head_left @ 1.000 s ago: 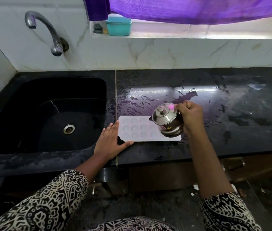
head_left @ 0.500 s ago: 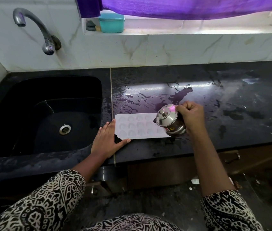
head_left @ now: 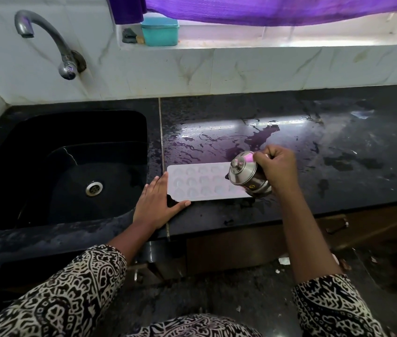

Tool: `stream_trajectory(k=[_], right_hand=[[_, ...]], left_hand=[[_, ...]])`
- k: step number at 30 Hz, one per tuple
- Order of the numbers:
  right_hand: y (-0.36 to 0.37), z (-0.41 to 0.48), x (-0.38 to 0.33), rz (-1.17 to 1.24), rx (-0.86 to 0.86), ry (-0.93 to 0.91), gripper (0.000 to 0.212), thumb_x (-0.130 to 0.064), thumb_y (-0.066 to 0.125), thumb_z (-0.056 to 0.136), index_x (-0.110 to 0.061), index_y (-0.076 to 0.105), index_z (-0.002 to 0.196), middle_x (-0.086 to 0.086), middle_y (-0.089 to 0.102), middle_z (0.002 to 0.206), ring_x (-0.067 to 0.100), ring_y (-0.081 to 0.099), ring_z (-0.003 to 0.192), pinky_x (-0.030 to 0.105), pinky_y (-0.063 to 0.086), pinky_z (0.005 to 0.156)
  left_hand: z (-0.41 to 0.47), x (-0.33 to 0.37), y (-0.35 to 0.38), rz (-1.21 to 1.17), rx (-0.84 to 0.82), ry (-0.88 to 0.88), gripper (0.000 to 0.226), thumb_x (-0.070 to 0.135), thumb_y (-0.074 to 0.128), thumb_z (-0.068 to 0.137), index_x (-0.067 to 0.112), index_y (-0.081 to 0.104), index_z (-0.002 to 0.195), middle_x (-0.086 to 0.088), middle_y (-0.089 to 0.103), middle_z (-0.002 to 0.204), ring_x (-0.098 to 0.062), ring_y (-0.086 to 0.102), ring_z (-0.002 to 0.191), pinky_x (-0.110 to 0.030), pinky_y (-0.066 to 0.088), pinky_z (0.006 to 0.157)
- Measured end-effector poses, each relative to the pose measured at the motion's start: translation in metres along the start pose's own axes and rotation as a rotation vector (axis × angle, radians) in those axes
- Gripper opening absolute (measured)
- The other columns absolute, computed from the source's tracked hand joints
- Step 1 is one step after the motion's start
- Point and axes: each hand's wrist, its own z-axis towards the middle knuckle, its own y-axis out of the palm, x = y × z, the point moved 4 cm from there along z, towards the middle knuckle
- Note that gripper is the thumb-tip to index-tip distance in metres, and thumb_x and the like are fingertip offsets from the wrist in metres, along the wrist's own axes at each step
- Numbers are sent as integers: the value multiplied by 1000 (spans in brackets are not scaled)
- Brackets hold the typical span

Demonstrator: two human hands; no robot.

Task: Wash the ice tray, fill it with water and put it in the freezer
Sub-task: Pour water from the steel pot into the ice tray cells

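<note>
1. White rectangular plastic ice tray (head_left: 202, 183), with rows of rounded hollows. It is lying flat near the front edge of the surface (head_left: 338, 132), at the left end, just right of the seam beside the sink. Whether the hollows are holding water cannot be told.

2. Left grip (head_left: 155, 206). It is lying open and flat on the surface with fingers straight. The fingers are running along the tray's left short edge and the thumb is reaching under its front-left corner. It is clasping nothing.

3. Right grip (head_left: 276, 170). Its fingers are curling round the small lidded stainless-steel pot (head_left: 246, 175).

4. Steel pot, with a knobbed lid. It is hanging tilted over the tray's right end, lid pointing left. Whether anything is pouring out cannot be told.

5. Black polished stone surface. It is showing puddles and splashes across the middle and towards the back edge.

6. Black sink (head_left: 46, 132), with a round metal drain (head_left: 94, 188). It is sitting in the left part of the surface.

7. Curved grey metal tap (head_left: 46, 42). It is projecting from the white tiled wall above the sink's back-left corner.

8. Teal lidded plastic box (head_left: 159, 31). It is standing at the left end of the white window ledge (head_left: 290, 41), under a purple curtain (head_left: 265, 8).

9. Black-and-white patterned sleeves (head_left: 71, 295). They are covering both upper arms.
</note>
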Motion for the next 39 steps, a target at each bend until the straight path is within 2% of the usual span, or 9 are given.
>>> stream_trajectory(k=[4, 10, 16, 22, 28, 34, 39], right_hand=[[0, -2, -4, -25, 1, -17, 44, -3, 64, 76, -20, 36, 48, -14, 37, 34, 1, 32, 35, 18, 30, 44], [-2, -1, -5, -19, -4, -22, 42, -4, 64, 74, -19, 36, 48, -13, 33, 36, 3, 29, 39, 20, 28, 47], [-6, 0, -5, -33, 0, -18, 33, -6, 65, 76, -14, 43, 52, -6, 37, 45, 6, 33, 44, 18, 33, 47], [-8, -2, -10, -38, -2, -29, 41, -3, 63, 78, -18, 37, 49, -14, 37, 34, 2, 36, 36, 6, 28, 40], [-8, -2, -12, -16, -8, -35, 43, -2, 63, 78, -19, 37, 49, -15, 38, 35, 0, 35, 35, 7, 28, 39], [-10, 1, -8, -17, -12, -16, 39, -6, 64, 78, -19, 40, 50, -13, 40, 37, 0, 37, 38, 12, 35, 43], [-12, 4, -8, -3, -4, -19, 40, -5, 64, 78, -19, 39, 49, -14, 38, 36, -1, 35, 37, 16, 35, 45]], left_hand=[[0, -1, 1, -1, 1, 6, 119, 94, 21, 67, 15, 10, 155, -3, 22, 161, -20, 15, 149, -40, 11, 120], [0, -1, 2, 18, 2, 2, 124, 97, 13, 63, 14, 9, 155, -3, 22, 160, -20, 15, 149, -39, 11, 120], [0, -1, 1, 18, -2, -3, 123, 96, 16, 64, 14, 9, 155, -3, 22, 160, -20, 14, 149, -39, 11, 120], [0, -1, 2, 14, 0, -2, 120, 94, 20, 67, 14, 10, 155, -3, 22, 160, -21, 15, 149, -40, 12, 120], [-1, 1, 1, 17, -2, -8, 118, 92, 21, 67, 14, 9, 155, -3, 21, 161, -20, 14, 149, -40, 11, 120], [-1, 2, 0, 9, -2, -6, 118, 92, 22, 67, 14, 9, 155, -3, 22, 161, -20, 14, 149, -40, 11, 120], [-1, 1, 0, 6, 1, -11, 123, 96, 16, 64, 14, 10, 155, -4, 23, 160, -21, 15, 149, -40, 12, 120]])
